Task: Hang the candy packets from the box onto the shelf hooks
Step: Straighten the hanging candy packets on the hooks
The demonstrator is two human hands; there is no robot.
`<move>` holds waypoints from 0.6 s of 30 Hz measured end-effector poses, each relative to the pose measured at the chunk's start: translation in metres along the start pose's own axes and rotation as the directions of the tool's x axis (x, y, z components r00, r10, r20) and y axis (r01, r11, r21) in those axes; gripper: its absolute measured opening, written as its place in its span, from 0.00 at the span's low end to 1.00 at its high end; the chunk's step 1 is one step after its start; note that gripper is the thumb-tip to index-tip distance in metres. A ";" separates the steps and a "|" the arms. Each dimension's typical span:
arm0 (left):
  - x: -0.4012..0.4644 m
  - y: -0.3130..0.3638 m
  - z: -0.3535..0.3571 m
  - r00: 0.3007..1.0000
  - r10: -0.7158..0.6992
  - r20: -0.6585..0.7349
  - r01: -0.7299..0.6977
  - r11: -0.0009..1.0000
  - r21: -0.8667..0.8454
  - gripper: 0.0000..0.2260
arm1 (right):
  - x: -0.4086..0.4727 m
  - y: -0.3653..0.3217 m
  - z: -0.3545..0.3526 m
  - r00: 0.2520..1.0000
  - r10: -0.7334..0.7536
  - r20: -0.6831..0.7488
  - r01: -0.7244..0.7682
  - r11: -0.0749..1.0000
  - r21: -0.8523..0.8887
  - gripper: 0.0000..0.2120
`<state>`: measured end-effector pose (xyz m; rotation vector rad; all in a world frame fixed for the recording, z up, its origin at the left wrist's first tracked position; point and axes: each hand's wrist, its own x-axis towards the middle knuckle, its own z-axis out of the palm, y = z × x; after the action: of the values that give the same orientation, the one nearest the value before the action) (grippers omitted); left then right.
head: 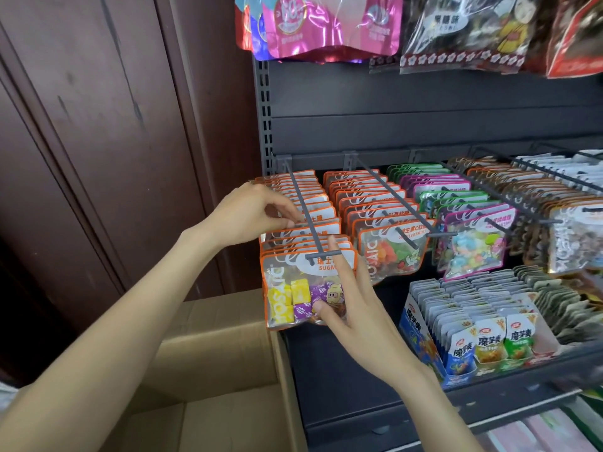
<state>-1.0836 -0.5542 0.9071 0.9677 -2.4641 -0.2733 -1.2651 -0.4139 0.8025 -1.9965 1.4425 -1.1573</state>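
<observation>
On the leftmost shelf hook, orange-edged candy packets hang in a row. The left hand pinches packet tops beside the hook. The right hand, fingers straight, presses the front packet. The cardboard box sits below the hook.

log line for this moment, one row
step: hanging packets | left hand: pinching orange packets on leftmost hook | right hand: open, fingers on front packet | box: below
</observation>
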 end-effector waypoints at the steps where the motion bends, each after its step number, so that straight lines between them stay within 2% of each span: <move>1: 0.000 0.001 0.001 1.000 -0.007 -0.030 0.007 1.000 0.000 0.06 | 0.000 0.000 0.000 1.000 0.002 0.002 -0.002 1.000 -0.006 0.37; 4: 0.002 -0.002 0.001 0.982 -0.073 -0.173 0.076 0.997 0.007 0.04 | 0.000 -0.001 -0.001 1.000 0.005 0.010 -0.005 1.000 -0.013 0.38; 5: 0.003 -0.003 0.000 0.979 -0.093 -0.179 0.097 0.995 0.012 0.05 | 0.000 -0.001 -0.001 1.000 0.007 0.012 -0.007 1.000 -0.016 0.38; 10: 0.006 -0.007 0.001 0.993 -0.108 -0.052 0.111 0.993 0.043 0.04 | -0.001 -0.004 -0.004 1.000 0.017 0.021 -0.016 0.998 -0.055 0.39; 16: 0.003 -0.011 0.005 0.992 -0.058 -0.113 0.063 0.997 0.040 0.06 | -0.002 -0.006 -0.005 0.999 0.036 0.031 -0.035 0.999 -0.038 0.38; 18: 0.001 -0.012 0.007 0.991 -0.045 -0.125 0.051 0.998 0.040 0.07 | -0.003 -0.007 -0.007 0.998 0.052 0.025 -0.050 0.995 -0.084 0.39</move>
<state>-1.0812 -0.5639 0.8970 1.0313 -2.3454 -0.1719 -1.2669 -0.4073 0.8101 -2.0103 1.5421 -1.0613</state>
